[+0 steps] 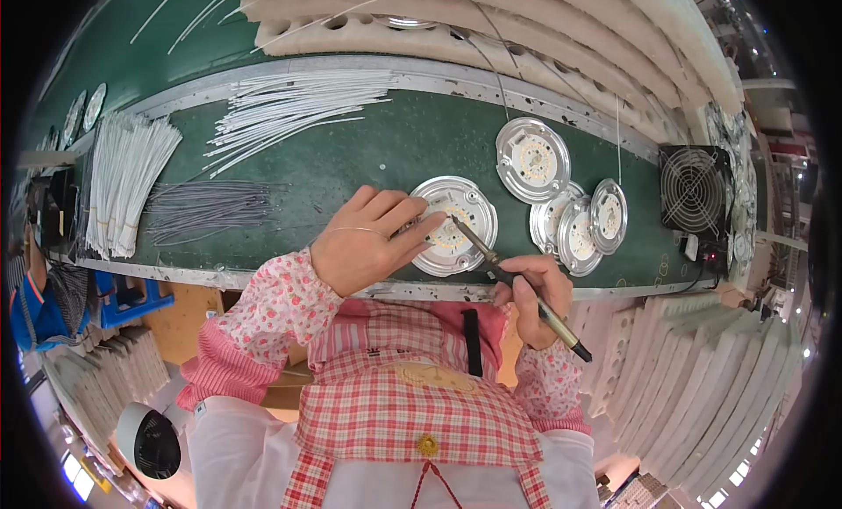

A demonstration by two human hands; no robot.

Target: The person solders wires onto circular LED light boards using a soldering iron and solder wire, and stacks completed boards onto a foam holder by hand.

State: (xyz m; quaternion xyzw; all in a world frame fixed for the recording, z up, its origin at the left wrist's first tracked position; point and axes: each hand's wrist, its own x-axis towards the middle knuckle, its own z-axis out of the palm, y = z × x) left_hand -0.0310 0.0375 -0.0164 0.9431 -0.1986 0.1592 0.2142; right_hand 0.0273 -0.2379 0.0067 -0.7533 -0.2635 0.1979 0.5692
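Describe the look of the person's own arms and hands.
The left hand and right hand are gloveless. Both forearms wear pale sleeve covers with a small pink-red print, ending in striped pink bands over white sleeves.

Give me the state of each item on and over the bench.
Left hand: laid partly over near disc
Right hand: gripping soldering iron
Soldering iron: tip at near disc, contact unclear
Near disc: face up
Right-side discs: clustered, some overlapping
White wires: one bunch gathered, another spread loose
Grey wires: loosely piled
Fan: upright, spinning unclear
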